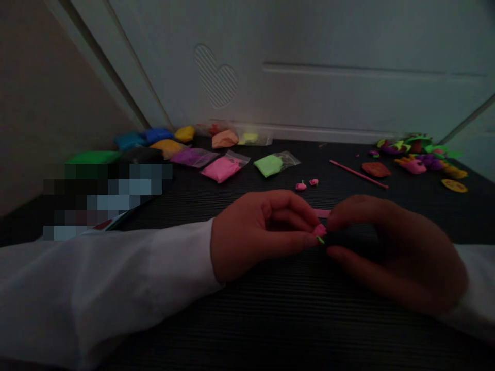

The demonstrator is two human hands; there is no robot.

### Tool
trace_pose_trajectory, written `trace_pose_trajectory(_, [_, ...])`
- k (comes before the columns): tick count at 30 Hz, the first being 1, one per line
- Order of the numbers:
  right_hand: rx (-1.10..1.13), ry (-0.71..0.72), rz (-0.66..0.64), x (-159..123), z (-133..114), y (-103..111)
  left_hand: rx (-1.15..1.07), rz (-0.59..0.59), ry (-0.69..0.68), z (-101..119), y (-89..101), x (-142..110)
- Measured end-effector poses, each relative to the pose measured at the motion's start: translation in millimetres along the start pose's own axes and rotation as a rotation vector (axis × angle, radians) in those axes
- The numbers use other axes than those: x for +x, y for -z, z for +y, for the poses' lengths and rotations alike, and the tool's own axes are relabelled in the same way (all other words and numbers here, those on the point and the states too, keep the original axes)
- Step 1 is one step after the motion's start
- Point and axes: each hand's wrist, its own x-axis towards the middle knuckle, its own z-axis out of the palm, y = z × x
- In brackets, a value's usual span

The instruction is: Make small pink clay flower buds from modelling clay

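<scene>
My left hand pinches a small pink clay bud with a green bit at its lower side, between thumb and fingertips. Just to the right, my right hand curves toward the bud with thumb and fingers apart, and I see nothing between them. Part of a flat pink strip shows behind the fingertips; its ends are hidden by the hands. Beyond it, two similar pink buds with green tips lie on the dark table: one bud on the left, another bud on the right.
Bags of coloured clay, including a pink bag and a light green bag, line the back left. A pink stick and a reddish-brown lump lie right. Colourful clay pieces cluster at the far right.
</scene>
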Motion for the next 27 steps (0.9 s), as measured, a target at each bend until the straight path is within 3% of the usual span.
trace_pose_trajectory(5, [0.012,-0.02,-0.033,3.9,-0.3,-0.5,-0.07,-0.037,0.002,-0.7,-0.3,-0.6])
trace_pose_trajectory(10, [0.082,0.008,-0.105,8.4,-1.8,0.6,-0.002,-0.075,-0.009,-1.5,0.0,-1.2])
trace_pose_trajectory(27, [0.155,-0.165,-0.037,5.3,-11.6,-2.4,-0.093,-0.123,-0.043,-2.8,2.6,0.5])
